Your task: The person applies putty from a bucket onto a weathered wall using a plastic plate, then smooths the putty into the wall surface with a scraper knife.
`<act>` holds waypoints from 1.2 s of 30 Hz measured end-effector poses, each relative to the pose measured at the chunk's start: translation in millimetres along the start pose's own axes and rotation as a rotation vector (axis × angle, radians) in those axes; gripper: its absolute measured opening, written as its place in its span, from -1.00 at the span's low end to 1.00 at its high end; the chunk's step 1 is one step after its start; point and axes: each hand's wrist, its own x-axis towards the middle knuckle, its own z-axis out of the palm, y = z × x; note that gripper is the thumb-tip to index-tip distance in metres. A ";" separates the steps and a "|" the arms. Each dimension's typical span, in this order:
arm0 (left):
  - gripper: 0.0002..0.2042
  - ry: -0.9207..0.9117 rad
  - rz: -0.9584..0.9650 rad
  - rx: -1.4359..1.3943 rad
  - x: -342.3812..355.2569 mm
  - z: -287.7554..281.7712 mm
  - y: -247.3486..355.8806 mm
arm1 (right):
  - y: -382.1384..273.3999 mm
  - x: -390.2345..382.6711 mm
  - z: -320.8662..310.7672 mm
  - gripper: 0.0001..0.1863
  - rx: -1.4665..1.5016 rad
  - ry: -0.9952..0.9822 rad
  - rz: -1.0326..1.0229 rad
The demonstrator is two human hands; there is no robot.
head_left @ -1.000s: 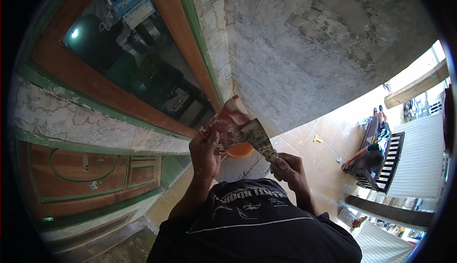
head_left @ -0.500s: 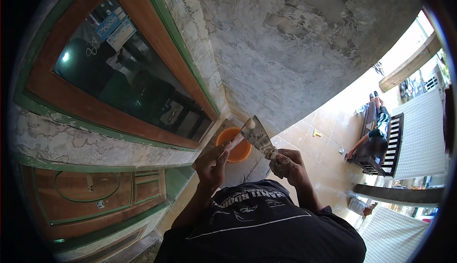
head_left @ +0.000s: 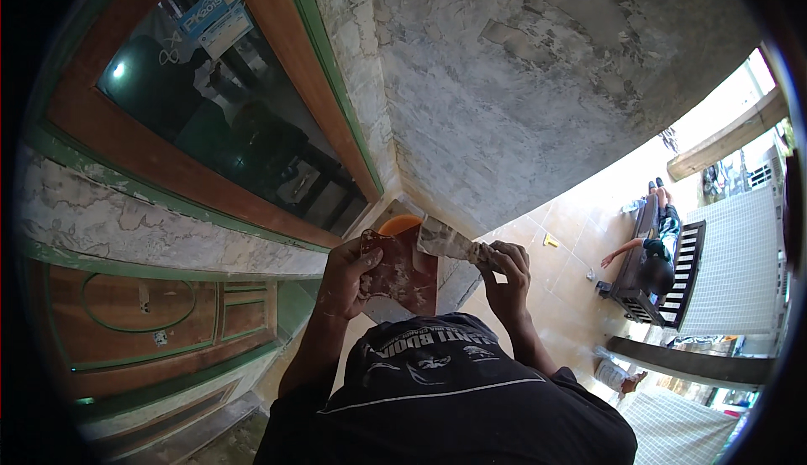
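risk: your left fingers (head_left: 370, 258) clamp the red plate (head_left: 407, 273), right fingers (head_left: 513, 256) the putty knife (head_left: 444, 240); over-tilting could shed pale smears (head_left: 412, 292).

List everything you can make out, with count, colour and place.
board: one, dark red, in left hand
scraper: one, grey, in right hand
bucket: one, orange, beyond board, partly hidden
wall: one, patchy grey, top centre
window: one, brown frame, upper left
sign: one, blue and white, at window
wood panel: one, brown with green lines, lower left
floor: tan tiles
yellow item: one, on floor
bench: one, dark, right
person: one, dark clothes, on bench
clutter, right edge: too small to count
shirt: one, black, bottom
hands: two, centre
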 end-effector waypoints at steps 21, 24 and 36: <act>-0.76 -0.078 0.149 -0.423 87.1 47.9 33.6 | 54.2 -58.9 -42.9 -0.68 0.104 0.153 0.487; -0.72 -0.534 0.230 -0.550 127.9 37.0 48.6 | 57.2 -62.8 -44.2 -0.67 0.180 0.203 0.510; -0.70 -0.434 0.782 -0.201 162.1 277.7 143.1 | 73.3 -71.3 -56.2 -0.68 0.203 0.346 0.534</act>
